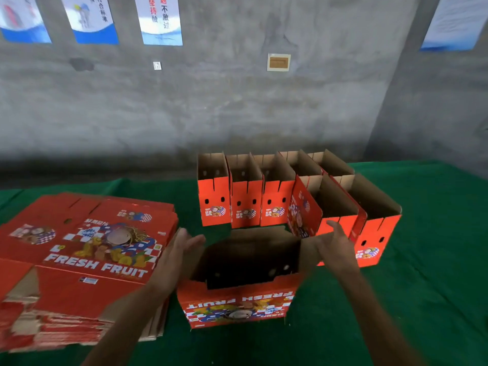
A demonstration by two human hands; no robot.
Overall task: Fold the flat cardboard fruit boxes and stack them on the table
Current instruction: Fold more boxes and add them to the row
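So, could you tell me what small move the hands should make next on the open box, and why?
Probably press both hands inward: the left hand and right hand flank the open box, fingers straight, with its end flaps not yet closed.

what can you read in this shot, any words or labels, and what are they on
"FRESH FRUIT": top sheet of the flat box stack.
"FRESH FRUIT", seen upside down: near side of the open box between the hands.
Chinese characters on the wall posters: only partly legible.
Round logos on the folded boxes: too small to read.

Opened red box [239, 299] stands upright, seemingly unfinished; flat stack [87, 260] left, folded boxes [264, 199] behind.
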